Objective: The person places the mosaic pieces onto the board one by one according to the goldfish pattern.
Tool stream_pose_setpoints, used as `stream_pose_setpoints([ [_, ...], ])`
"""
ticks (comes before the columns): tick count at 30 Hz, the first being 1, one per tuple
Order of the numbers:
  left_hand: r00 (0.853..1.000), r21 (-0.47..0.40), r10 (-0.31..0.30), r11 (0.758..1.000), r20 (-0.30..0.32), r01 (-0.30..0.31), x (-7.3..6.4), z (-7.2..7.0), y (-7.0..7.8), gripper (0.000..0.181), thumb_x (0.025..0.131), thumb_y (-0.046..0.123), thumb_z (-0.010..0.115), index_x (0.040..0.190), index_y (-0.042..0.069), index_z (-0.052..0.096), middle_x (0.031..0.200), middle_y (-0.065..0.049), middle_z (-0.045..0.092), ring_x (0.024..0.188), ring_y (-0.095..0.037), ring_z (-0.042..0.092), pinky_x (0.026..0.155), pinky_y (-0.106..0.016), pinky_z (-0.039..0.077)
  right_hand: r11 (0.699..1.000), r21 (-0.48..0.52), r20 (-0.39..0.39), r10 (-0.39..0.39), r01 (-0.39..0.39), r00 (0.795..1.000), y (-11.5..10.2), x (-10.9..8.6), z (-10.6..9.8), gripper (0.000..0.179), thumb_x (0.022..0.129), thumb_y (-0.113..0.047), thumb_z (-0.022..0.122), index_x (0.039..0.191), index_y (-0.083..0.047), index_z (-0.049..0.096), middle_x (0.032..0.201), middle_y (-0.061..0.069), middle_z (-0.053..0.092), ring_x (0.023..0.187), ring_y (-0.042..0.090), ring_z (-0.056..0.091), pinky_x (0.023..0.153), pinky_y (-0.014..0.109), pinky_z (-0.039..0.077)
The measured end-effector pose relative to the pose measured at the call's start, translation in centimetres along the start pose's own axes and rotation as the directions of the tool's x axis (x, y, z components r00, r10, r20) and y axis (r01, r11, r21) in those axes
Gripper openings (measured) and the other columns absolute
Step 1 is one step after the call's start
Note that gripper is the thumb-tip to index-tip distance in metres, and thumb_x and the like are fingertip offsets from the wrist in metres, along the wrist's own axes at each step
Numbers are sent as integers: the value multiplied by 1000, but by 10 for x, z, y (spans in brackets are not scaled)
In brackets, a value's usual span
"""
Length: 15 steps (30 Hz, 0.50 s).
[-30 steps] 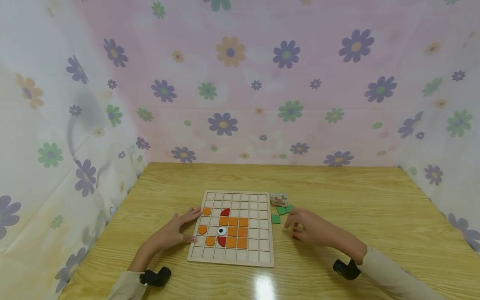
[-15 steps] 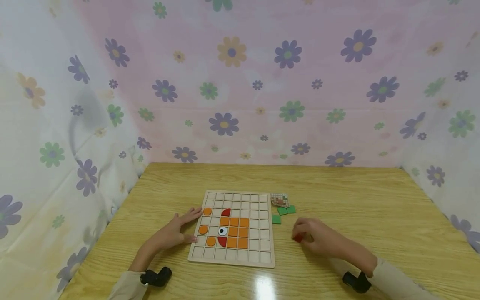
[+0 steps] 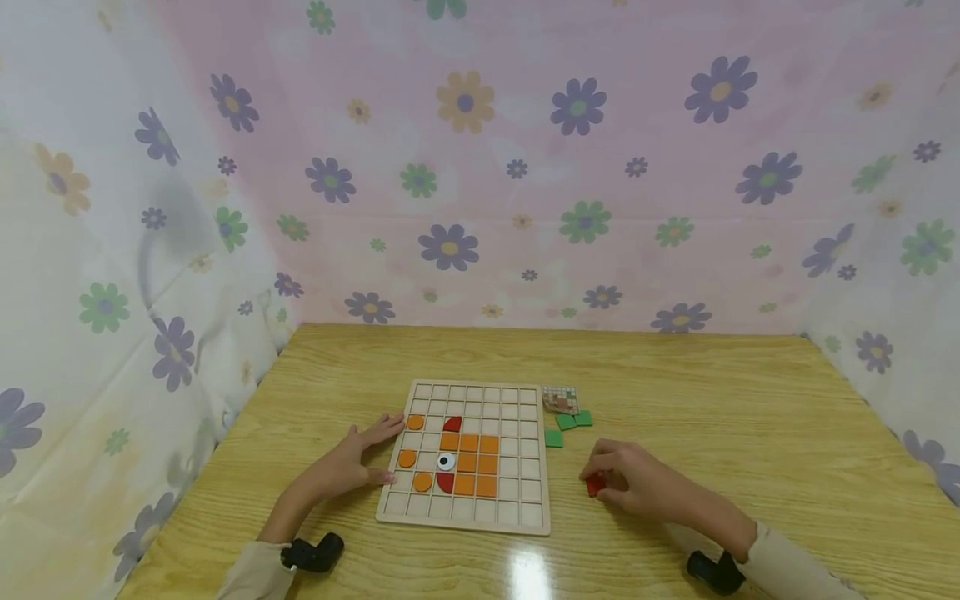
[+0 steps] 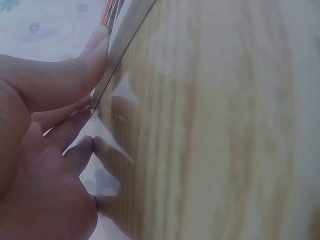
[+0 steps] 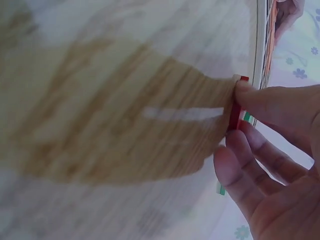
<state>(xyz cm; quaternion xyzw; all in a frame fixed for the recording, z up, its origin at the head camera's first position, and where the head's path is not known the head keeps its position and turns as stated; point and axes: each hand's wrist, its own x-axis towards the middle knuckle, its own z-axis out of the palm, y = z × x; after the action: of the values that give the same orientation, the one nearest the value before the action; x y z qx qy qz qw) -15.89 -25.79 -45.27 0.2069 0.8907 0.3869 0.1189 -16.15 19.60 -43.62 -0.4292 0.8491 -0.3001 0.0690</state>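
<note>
A wooden grid board (image 3: 517, 490) lies on the table, set with orange squares (image 3: 467, 462), orange discs (image 3: 407, 458), red rounded pieces (image 3: 445, 482) and an eye piece (image 3: 446, 462). My left hand (image 3: 347, 463) rests at the board's left edge, fingers spread and thumb on the rim. Right of the board, my right hand (image 3: 636, 479) pinches a small red tile (image 5: 237, 107) between thumb and fingers, low over the table. The fingers partly cover this tile.
Several green tiles (image 3: 553, 438) lie just right of the board. Behind them sits a small picture card (image 3: 561, 400) with a grid design. Flowered cloth (image 3: 480, 167) hangs at the back and sides of the wooden table (image 3: 675, 383).
My right hand has drawn back from the green tiles, slightly right and toward me, and a red tile now shows in its fingers. The left hand stays in place.
</note>
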Motion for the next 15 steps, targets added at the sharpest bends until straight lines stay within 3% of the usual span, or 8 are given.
stream_pose_setpoints([
  [7,1000,-1,-6,1000,-2,6,0,0,-1,79,80,20,75,147,9,36,154,-12,25,142,-36,9,107,-61,-12,999,-9,5,-42,42,999,-1,4,1,23,79,1,71,101,-7,72,89,-6,57,71,1,46,58,17,44],
  [15,1000,-4,-4,1000,-3,4,0,0,0,79,80,20,75,147,8,35,154,-12,25,142,-36,9,107,-62,-12,1000,17,53,16,-17,998,0,10,3,19,79,-3,71,95,-14,70,85,-10,54,69,2,47,57,17,45],
])
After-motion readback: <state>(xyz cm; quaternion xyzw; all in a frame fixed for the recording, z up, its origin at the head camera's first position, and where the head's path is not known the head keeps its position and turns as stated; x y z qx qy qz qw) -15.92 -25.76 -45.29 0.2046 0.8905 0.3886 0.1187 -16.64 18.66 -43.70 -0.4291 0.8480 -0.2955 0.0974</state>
